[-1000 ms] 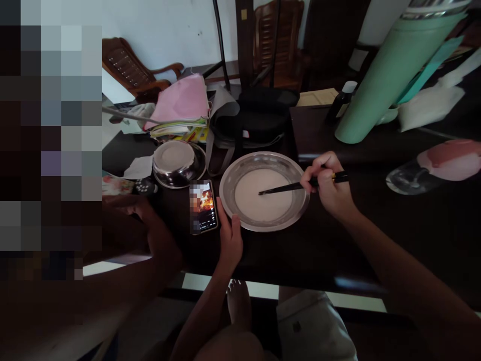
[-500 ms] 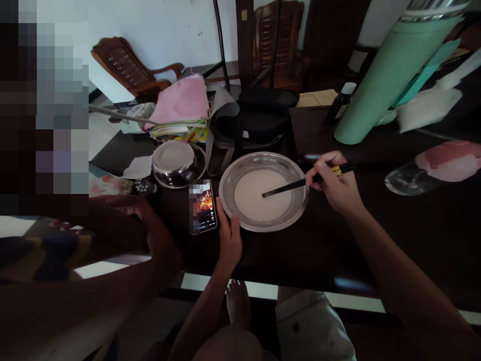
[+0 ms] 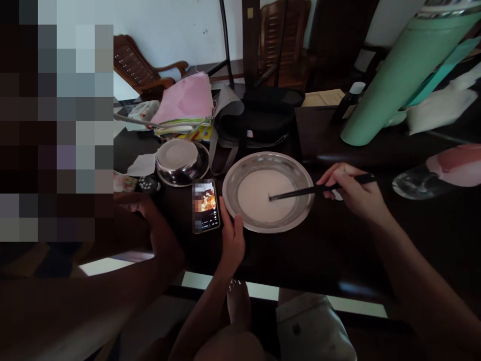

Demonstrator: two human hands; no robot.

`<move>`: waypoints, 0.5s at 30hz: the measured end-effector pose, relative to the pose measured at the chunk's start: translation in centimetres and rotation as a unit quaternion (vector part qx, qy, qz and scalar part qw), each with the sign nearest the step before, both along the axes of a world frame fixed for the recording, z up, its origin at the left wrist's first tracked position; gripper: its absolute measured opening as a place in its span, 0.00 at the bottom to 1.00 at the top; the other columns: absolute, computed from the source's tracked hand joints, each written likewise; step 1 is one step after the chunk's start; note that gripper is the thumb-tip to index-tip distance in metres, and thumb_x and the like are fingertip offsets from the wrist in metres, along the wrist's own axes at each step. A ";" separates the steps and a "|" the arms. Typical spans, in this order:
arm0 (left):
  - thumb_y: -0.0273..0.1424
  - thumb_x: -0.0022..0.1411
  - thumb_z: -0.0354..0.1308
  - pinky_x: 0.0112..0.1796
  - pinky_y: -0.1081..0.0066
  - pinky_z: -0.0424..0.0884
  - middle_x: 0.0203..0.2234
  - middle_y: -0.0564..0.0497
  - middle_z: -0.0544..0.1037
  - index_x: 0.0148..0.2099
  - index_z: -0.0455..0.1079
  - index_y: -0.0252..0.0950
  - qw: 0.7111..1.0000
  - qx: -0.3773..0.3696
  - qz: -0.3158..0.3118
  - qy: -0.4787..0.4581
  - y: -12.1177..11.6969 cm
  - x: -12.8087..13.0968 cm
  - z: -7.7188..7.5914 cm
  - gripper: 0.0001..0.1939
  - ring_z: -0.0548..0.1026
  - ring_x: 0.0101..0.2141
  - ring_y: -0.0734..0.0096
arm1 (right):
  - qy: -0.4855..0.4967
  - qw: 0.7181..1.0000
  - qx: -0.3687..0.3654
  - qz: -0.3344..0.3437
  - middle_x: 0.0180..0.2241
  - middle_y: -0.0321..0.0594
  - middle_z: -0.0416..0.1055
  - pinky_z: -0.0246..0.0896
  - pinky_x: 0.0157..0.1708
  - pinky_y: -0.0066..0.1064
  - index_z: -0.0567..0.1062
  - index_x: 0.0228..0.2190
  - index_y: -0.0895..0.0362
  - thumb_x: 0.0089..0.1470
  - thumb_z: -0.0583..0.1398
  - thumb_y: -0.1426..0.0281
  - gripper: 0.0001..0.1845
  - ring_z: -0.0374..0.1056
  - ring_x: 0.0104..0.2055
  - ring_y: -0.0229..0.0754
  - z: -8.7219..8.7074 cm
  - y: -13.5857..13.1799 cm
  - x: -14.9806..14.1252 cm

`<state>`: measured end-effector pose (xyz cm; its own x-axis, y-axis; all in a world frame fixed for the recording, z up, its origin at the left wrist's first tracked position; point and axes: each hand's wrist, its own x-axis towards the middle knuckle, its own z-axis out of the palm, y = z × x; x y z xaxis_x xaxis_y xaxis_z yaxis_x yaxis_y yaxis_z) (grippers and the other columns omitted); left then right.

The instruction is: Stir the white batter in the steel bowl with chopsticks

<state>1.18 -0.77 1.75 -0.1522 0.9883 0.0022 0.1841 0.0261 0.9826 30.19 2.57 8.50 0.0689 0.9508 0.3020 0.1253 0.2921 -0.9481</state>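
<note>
A wide metal bowl point(image 3: 306, 200) holds a milky white liquid point(image 3: 259, 200) and stands on the dark table. My left hand point(image 3: 233, 243) steadies the bowl at its near left edge, thumb by the rim and fingers along the outer side. Black chopsticks point(image 3: 293, 193) are pinched in my right hand point(image 3: 351, 190), which is to the right of the bowl. Their tips dip into the liquid near its middle. Just left of my left hand lies a phone point(image 3: 206, 205) with a lit screen showing food.
An upturned metal bowl point(image 3: 180, 160), a pink folder on papers point(image 3: 188, 103) and a black bag point(image 3: 259, 118) lie behind. A tall green flask point(image 3: 406, 75) and a clear pink-topped bottle point(image 3: 413, 178) are at right. Another person's arm point(image 3: 158, 240) rests at left.
The view has shifted, so things appear slightly further right. My right hand has drawn back rightward from the bowl, with the chopstick tips still in the liquid. My left hand keeps its place.
</note>
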 end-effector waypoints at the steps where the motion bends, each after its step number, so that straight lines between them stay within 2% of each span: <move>1: 0.63 0.69 0.50 0.74 0.58 0.43 0.75 0.39 0.59 0.80 0.43 0.39 1.000 -0.003 -0.001 0.002 0.0 0.0 0.0 0.51 0.54 0.76 0.57 | -0.018 1.000 -0.010 0.017 0.29 0.38 0.77 0.62 0.20 0.34 0.80 0.27 0.50 0.62 0.64 0.49 0.21 0.68 0.23 0.38 -0.1 -0.1 -0.3; 4: 0.63 0.68 0.49 0.74 0.57 0.45 0.73 0.38 0.64 0.80 0.43 0.38 1.000 -0.006 0.002 0.007 0.0 0.0 0.0 0.51 0.61 0.73 0.55 | -0.083 0.995 -0.004 0.048 0.33 0.40 0.81 0.71 0.32 0.37 0.83 0.31 0.50 0.61 0.66 0.50 0.18 0.75 0.32 0.42 -0.3 0.0 -1.2; 7: 0.63 0.69 0.49 0.74 0.57 0.47 0.74 0.40 0.62 0.80 0.44 0.41 1.000 0.000 0.006 0.008 0.0 0.0 0.0 0.49 0.63 0.72 0.55 | -0.107 0.994 0.026 0.025 0.36 0.41 0.83 0.74 0.43 0.43 0.84 0.31 0.48 0.61 0.66 0.50 0.17 0.77 0.40 0.47 -0.6 0.2 -0.8; 11: 0.63 0.68 0.49 0.73 0.57 0.47 0.74 0.39 0.61 0.80 0.44 0.40 1.000 0.001 0.006 0.011 0.0 0.1 0.1 0.50 0.63 0.72 0.55 | -0.043 0.996 0.057 -0.062 0.28 0.40 0.79 0.71 0.39 0.44 0.83 0.26 0.47 0.65 0.63 0.52 0.20 0.75 0.33 0.47 -1.1 -0.1 1.1; 13: 0.63 0.69 0.49 0.73 0.57 0.47 0.74 0.39 0.62 0.80 0.43 0.40 1.000 -0.002 0.004 0.010 -0.1 0.1 0.1 0.50 0.65 0.71 0.55 | -0.021 0.998 0.054 -0.037 0.26 0.40 0.77 0.71 0.37 0.44 0.83 0.24 0.46 0.66 0.62 0.52 0.22 0.74 0.32 0.47 -1.4 -0.3 1.3; 15: 0.62 0.69 0.49 0.73 0.58 0.47 0.74 0.40 0.62 0.80 0.44 0.41 1.000 0.000 0.005 0.010 -0.1 0.0 0.1 0.49 0.64 0.72 0.57 | -0.059 0.997 0.041 0.014 0.29 0.40 0.79 0.71 0.39 0.45 0.84 0.26 0.46 0.65 0.63 0.54 0.19 0.75 0.34 0.48 -1.7 -0.3 1.0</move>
<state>1.20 -0.89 1.89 -0.1624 0.9867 0.0055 0.2033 0.0280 0.9787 31.15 2.23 6.85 0.0020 0.9240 0.3824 0.2256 0.3721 -0.9004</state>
